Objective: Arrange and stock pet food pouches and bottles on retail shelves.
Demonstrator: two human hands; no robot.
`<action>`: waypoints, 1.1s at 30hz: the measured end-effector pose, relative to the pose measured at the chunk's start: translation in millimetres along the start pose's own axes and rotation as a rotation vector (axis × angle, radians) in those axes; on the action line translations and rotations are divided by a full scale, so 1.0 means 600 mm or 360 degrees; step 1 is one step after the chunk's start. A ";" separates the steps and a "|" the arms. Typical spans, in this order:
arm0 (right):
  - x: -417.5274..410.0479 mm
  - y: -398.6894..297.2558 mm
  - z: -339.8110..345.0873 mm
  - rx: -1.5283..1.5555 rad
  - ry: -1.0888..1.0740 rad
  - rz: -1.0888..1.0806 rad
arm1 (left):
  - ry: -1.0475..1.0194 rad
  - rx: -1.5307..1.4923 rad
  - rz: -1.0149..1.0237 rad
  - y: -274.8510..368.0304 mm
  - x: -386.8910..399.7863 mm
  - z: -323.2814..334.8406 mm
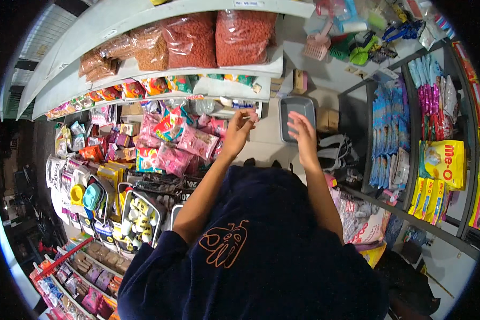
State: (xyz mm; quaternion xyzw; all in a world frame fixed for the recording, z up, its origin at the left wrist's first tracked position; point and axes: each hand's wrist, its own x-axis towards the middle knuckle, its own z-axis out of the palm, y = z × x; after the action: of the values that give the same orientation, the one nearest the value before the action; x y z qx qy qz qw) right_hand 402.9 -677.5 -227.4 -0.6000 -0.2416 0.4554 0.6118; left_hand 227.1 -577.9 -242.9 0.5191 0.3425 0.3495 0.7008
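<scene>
My left hand [237, 135] is raised in front of me with its fingers loosely bent, and I see nothing in it. It is nearest to a heap of pink plastic packets [200, 141] on its left, without visible contact. My right hand [305, 135] hangs in the air, fingers spread and holding nothing. Below it on the tiled floor lies a grey plastic tray [296, 105], partly covered from view by the fingers. A brown cardboard box [329, 120] stands just right of the tray.
White shelves [240, 72] ahead carry clear bags of reddish kibble [246, 40]. A dark metal rack [414, 160] on the right holds yellow Me-O pet food bags [442, 164]. Baskets of yellow-and-white containers [140, 218] stand at left. Litter scoops [318, 45] hang on the far wall.
</scene>
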 end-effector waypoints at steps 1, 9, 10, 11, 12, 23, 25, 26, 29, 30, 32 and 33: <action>-0.013 0.016 -0.007 -0.0036 -0.0003 0.0066 | -0.0031 0.0017 -0.0088 -0.017 -0.009 -0.003; -0.039 0.057 -0.039 -0.0026 0.0052 0.0350 | -0.0162 0.0192 -0.0367 -0.064 -0.027 0.021; -0.038 0.058 -0.040 -0.0027 0.0005 0.0333 | -0.0179 0.0235 -0.0396 -0.066 -0.029 0.021; -0.036 0.057 -0.039 -0.0033 -0.0046 0.0315 | -0.0175 0.0225 -0.0405 -0.067 -0.031 0.023; -0.033 0.055 -0.037 -0.0045 -0.0053 0.0325 | -0.0160 0.0229 -0.0434 -0.072 -0.033 0.022; 0.020 0.057 0.083 -0.0492 -0.0753 0.0490 | 0.0305 -0.0089 -0.0327 -0.081 -0.089 -0.055; 0.035 0.062 0.126 -0.0512 -0.0974 0.0463 | 0.0480 -0.0158 -0.0294 -0.073 -0.102 -0.078; 0.042 0.062 0.148 -0.0546 -0.1060 0.0446 | 0.0588 -0.0144 -0.0278 -0.062 -0.111 -0.088; 0.055 0.070 0.213 -0.0607 -0.1315 0.0492 | 0.0878 -0.0202 -0.0133 -0.069 -0.149 -0.126; 0.058 0.073 0.232 -0.0608 -0.1408 0.0508 | 0.0962 -0.0229 -0.0126 -0.072 -0.161 -0.134; 0.062 0.076 0.270 -0.0716 -0.1560 0.0533 | 0.1190 -0.0414 0.0015 -0.066 -0.181 -0.144; 0.067 0.082 0.282 -0.0741 -0.1640 0.0550 | 0.1310 -0.0441 -0.0004 -0.061 -0.185 -0.143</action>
State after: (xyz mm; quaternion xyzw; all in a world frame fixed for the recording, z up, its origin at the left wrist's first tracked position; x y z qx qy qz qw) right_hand 266.2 -563.4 -256.5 -0.4505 -0.5000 0.7162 0.1848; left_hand 101.7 -638.0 -284.7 0.2370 0.5439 0.5692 0.5692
